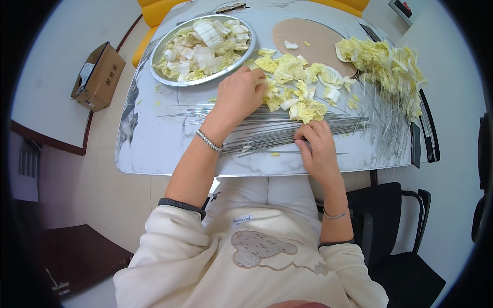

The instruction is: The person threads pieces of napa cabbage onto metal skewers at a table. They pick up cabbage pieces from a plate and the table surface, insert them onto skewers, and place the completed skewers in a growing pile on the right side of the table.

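Observation:
My left hand (242,90) is at the left edge of a loose pile of yellow cabbage leaves (287,69), fingers bent down; whether it grips a leaf cannot be told. My right hand (317,144) rests at a bundle of thin metal skewers (265,133), thumb and fingers closing at them below a leaf piece; what lies between the fingertips is hard to see. Beyond my left hand stands a round metal tray (252,48) of cut napa cabbage (204,50). To the right, many skewers threaded with cabbage leaves (385,65) lie heaped, their bare ends towards me.
A round tan board (304,34) with a few scraps lies at the table's far side. Glasses (232,7) lie beyond the tray. Dark flat objects (415,144) are at the right edge. A black chair (381,215) stands lower right, a cardboard box (101,77) on the left.

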The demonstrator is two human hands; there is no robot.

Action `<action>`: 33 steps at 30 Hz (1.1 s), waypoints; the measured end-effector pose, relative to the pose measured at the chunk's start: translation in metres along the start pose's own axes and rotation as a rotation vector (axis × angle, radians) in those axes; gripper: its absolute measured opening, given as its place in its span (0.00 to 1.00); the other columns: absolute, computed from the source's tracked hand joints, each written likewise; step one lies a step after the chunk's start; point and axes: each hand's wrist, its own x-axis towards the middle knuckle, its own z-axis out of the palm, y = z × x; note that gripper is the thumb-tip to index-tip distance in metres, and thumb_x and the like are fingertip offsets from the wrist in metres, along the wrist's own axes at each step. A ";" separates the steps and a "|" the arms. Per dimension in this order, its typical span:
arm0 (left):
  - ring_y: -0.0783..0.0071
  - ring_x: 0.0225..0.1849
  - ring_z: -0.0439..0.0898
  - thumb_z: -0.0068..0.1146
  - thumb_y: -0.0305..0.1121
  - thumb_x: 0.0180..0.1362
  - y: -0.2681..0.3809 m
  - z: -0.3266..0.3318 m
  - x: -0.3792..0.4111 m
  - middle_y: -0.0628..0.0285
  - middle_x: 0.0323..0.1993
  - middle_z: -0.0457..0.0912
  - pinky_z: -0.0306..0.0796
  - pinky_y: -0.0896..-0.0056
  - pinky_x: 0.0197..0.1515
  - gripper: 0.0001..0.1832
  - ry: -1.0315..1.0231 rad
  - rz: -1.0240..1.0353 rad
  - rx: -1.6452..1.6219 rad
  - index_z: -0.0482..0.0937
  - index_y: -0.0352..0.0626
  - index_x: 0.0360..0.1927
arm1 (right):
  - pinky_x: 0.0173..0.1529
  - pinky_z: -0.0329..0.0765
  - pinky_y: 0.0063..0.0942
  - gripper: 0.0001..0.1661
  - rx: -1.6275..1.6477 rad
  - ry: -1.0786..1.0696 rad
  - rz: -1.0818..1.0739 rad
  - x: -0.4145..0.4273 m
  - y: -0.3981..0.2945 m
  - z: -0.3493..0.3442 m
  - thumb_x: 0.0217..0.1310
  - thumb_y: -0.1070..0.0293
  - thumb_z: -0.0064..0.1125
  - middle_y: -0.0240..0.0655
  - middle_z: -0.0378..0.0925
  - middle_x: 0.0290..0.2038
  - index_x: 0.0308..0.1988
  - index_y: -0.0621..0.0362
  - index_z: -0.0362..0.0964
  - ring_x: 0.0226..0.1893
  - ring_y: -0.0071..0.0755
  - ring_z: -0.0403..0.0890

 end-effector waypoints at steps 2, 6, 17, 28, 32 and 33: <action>0.57 0.34 0.80 0.59 0.34 0.55 -0.004 -0.001 0.003 0.55 0.34 0.79 0.73 0.61 0.37 0.12 0.087 -0.015 -0.049 0.80 0.42 0.42 | 0.44 0.67 0.36 0.05 -0.003 0.001 -0.006 0.000 0.000 0.001 0.51 0.79 0.55 0.38 0.69 0.32 0.31 0.59 0.69 0.38 0.45 0.69; 0.59 0.34 0.80 0.57 0.34 0.56 -0.008 0.000 0.009 0.56 0.36 0.80 0.73 0.63 0.37 0.12 0.247 -0.014 -0.148 0.79 0.43 0.43 | 0.43 0.67 0.37 0.04 -0.011 0.007 -0.004 0.000 -0.001 0.001 0.51 0.79 0.54 0.39 0.68 0.31 0.30 0.60 0.68 0.38 0.46 0.69; 0.58 0.35 0.81 0.54 0.34 0.58 -0.012 -0.008 0.013 0.57 0.34 0.82 0.72 0.60 0.38 0.11 0.242 -0.130 -0.260 0.75 0.46 0.44 | 0.39 0.69 0.38 0.08 -0.095 0.212 -0.072 -0.005 0.008 0.007 0.50 0.83 0.53 0.41 0.71 0.29 0.33 0.62 0.70 0.33 0.46 0.70; 0.77 0.24 0.75 0.57 0.32 0.57 -0.013 -0.023 -0.014 0.62 0.31 0.81 0.71 0.75 0.30 0.12 0.417 -0.080 -0.546 0.80 0.42 0.45 | 0.37 0.69 0.38 0.06 -0.229 0.341 -0.014 -0.014 0.011 0.008 0.53 0.78 0.55 0.40 0.72 0.28 0.34 0.59 0.74 0.33 0.46 0.71; 0.89 0.25 0.70 0.57 0.34 0.59 -0.035 -0.021 -0.047 0.71 0.26 0.77 0.65 0.83 0.28 0.13 0.561 -0.078 -0.589 0.80 0.39 0.44 | 0.38 0.69 0.40 0.03 -0.255 0.414 -0.007 -0.012 0.011 0.013 0.56 0.75 0.54 0.41 0.73 0.29 0.32 0.60 0.74 0.33 0.48 0.72; 0.86 0.25 0.71 0.58 0.34 0.58 -0.042 -0.020 -0.054 0.69 0.26 0.78 0.66 0.81 0.28 0.13 0.581 -0.079 -0.522 0.80 0.39 0.43 | 0.38 0.69 0.40 0.03 -0.267 0.408 0.000 -0.012 0.012 0.014 0.56 0.75 0.53 0.41 0.73 0.29 0.32 0.60 0.74 0.34 0.48 0.72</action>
